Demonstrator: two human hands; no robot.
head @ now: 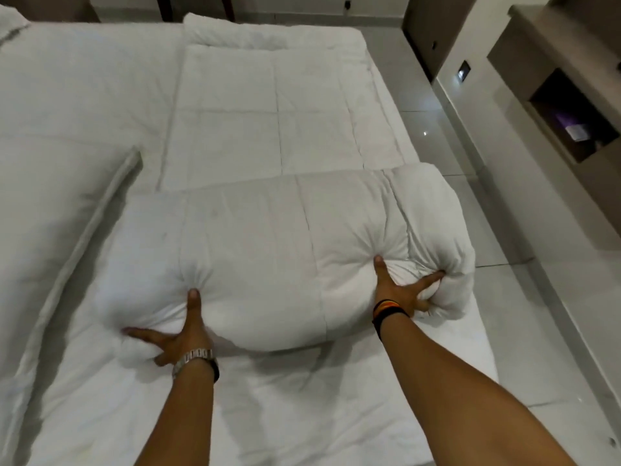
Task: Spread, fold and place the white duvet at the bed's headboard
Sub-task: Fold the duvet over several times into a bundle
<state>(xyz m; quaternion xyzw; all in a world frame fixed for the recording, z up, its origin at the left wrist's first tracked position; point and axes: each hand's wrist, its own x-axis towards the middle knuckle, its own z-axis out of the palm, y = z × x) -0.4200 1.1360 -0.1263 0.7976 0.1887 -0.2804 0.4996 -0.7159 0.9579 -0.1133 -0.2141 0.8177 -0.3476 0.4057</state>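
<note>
The white quilted duvet (268, 105) lies along the right half of the bed. Its near end is rolled or folded over into a thick bundle (275, 250) lying across the bed in front of me. My left hand (181, 334), with a metal watch on the wrist, has its fingers splayed and its thumb dug into the bundle's left part. My right hand (400, 290), with dark and coloured wristbands, presses and grips the bundle's right end, fingers sunk into the fabric. The duvet's far end reaches toward the far edge of the bed.
A white pillow (50, 183) lies on the left of the bed, and another pillow (232, 31) lies at the far end. The bed's right edge borders a glossy tiled floor (470, 196). A wall unit with an open niche (571, 119) stands at the right.
</note>
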